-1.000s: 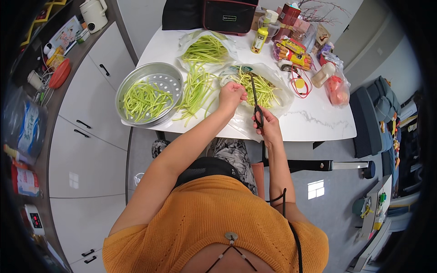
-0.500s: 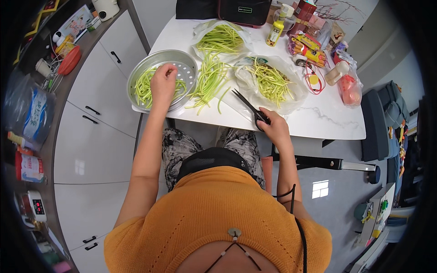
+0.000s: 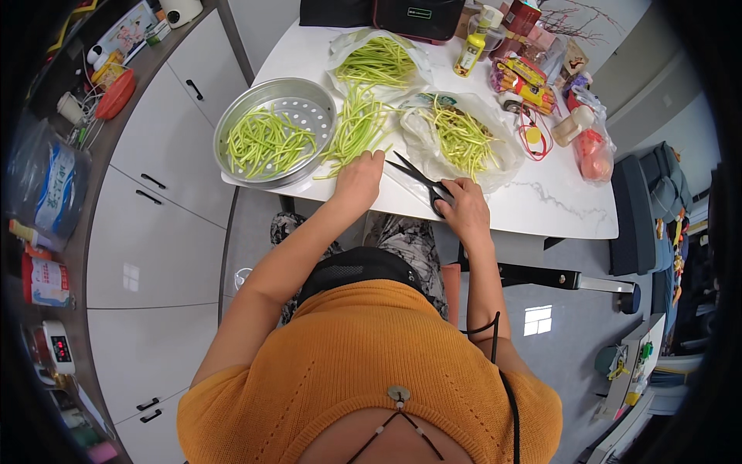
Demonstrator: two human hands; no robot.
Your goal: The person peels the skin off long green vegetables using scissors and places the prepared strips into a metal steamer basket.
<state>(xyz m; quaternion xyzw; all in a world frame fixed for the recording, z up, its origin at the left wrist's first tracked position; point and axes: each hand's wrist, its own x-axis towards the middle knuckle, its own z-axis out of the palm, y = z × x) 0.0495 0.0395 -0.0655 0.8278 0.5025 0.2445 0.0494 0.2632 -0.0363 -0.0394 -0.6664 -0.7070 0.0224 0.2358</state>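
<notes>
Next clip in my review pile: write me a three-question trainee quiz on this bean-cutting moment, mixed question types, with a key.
1. True or false: the right hand holds the black scissors with the blades spread apart.
2. What is the left hand nearest to?
A. the metal steamer tray
B. the loose pile of long green stems on the white table
C. the yellow bottle
3. Fill in: the cut green pieces lie in the ____.

Key
1. True.
2. B; the fingers reach the near end of that pile.
3. Metal steamer tray.
</notes>
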